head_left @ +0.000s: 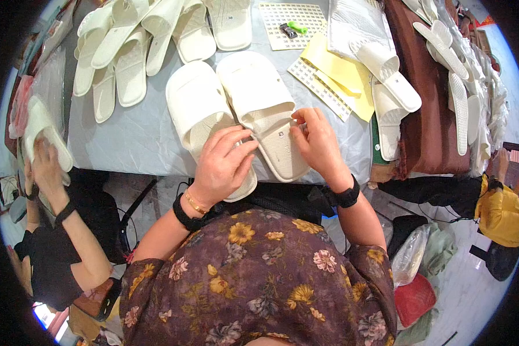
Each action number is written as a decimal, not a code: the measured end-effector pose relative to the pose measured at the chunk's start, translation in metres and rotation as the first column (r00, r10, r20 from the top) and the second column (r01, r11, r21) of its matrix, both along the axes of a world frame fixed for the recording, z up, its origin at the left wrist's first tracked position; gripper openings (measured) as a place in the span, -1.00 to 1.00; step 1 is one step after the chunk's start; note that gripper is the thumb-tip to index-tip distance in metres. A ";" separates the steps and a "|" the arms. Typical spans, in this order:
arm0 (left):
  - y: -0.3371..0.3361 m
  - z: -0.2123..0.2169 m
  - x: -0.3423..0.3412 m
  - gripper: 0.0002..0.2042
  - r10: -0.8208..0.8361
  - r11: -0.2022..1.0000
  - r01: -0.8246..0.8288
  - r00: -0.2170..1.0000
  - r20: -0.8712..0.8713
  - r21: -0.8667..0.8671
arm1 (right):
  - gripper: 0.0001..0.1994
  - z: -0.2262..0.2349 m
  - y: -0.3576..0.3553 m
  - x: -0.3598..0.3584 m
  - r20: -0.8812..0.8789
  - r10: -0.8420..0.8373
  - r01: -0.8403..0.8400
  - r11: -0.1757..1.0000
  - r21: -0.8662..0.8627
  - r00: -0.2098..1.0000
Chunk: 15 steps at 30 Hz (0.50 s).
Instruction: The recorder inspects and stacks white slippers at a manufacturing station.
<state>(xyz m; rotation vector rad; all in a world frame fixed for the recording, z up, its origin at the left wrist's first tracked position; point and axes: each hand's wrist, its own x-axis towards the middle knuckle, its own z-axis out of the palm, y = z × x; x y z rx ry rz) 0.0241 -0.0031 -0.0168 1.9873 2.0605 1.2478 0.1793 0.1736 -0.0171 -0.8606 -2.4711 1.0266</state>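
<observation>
A pair of white slippers lies on the cloth in front of me, toes pointing away, made up of a left slipper [191, 95] and a right slipper [259, 86]. On the right slipper's insole is a small square sticker [281, 134]. My left hand [222, 161] lies over the left slipper's heel half, its fingers bent and thumb close to them by the inner edges of both slippers. Whatever is between those fingertips is too small to make out. At the right slipper's outer edge, beside its strap, my right hand [317, 141] has curled fingers with a gap to the thumb.
A pale cloth [127, 144] covers the table. More white slippers [132, 63] are piled at far left. Sticker sheets [271, 40], yellow paper [357, 104] and a green clip [297, 27] lie at far right. Loose slippers [392, 86] stand nearby. At left, another person's hands [47, 173] hold a slipper.
</observation>
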 end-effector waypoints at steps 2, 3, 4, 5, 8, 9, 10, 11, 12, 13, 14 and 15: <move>-0.007 0.001 -0.001 -0.76 0.108 0.992 -0.102 0.990 0.086 -0.070 | -0.79 0.005 -0.003 -0.002 0.049 -0.008 0.006 0.999 0.046 0.999; -0.009 0.002 -0.001 -0.78 0.137 0.988 -0.129 0.986 0.091 -0.088 | -0.77 0.006 -0.005 -0.004 0.102 -0.018 0.008 0.996 0.094 0.995; -0.009 0.003 -0.001 -0.78 0.133 0.988 -0.125 0.987 0.088 -0.090 | -0.77 0.006 -0.007 -0.006 0.099 -0.022 0.013 0.996 0.092 0.995; -0.010 0.003 0.000 -0.79 0.167 0.982 -0.158 0.982 0.084 -0.106 | -0.75 0.005 -0.010 -0.009 0.114 -0.051 0.034 0.989 0.146 0.992; -0.009 0.004 0.003 -0.80 0.229 0.966 -0.216 0.969 0.092 -0.139 | -0.75 -0.003 -0.008 -0.012 0.103 -0.117 0.100 0.982 0.160 0.988; -0.008 0.004 0.004 -0.81 0.262 0.957 -0.244 0.959 0.107 -0.158 | -0.77 -0.007 -0.006 -0.012 0.084 -0.151 0.140 0.983 0.121 0.985; -0.008 0.004 0.003 -0.81 0.262 0.957 -0.245 0.960 0.102 -0.157 | -0.77 -0.009 -0.005 -0.011 0.079 -0.151 0.141 0.983 0.120 0.985; -0.008 0.004 0.003 -0.79 0.299 0.946 -0.282 0.950 0.092 -0.161 | -0.78 -0.012 -0.003 -0.009 0.070 -0.154 0.147 0.984 0.098 0.986; -0.007 0.005 0.002 -0.77 0.335 0.934 -0.319 0.939 0.082 -0.164 | -0.80 -0.012 0.000 -0.007 0.060 -0.158 0.153 0.985 0.077 0.986; -0.007 0.004 0.001 -0.77 0.338 0.933 -0.323 0.938 0.078 -0.162 | -0.80 -0.012 0.000 -0.007 0.055 -0.154 0.150 0.986 0.076 0.986; -0.006 0.003 0.001 -0.73 0.330 0.934 -0.317 0.942 0.060 -0.165 | -0.81 -0.011 -0.002 -0.006 0.022 -0.167 0.166 0.985 0.053 0.986; -0.004 0.003 0.001 -0.70 0.323 0.935 -0.312 0.946 0.041 -0.168 | -0.81 -0.010 -0.003 -0.005 -0.010 -0.180 0.181 0.983 0.029 0.984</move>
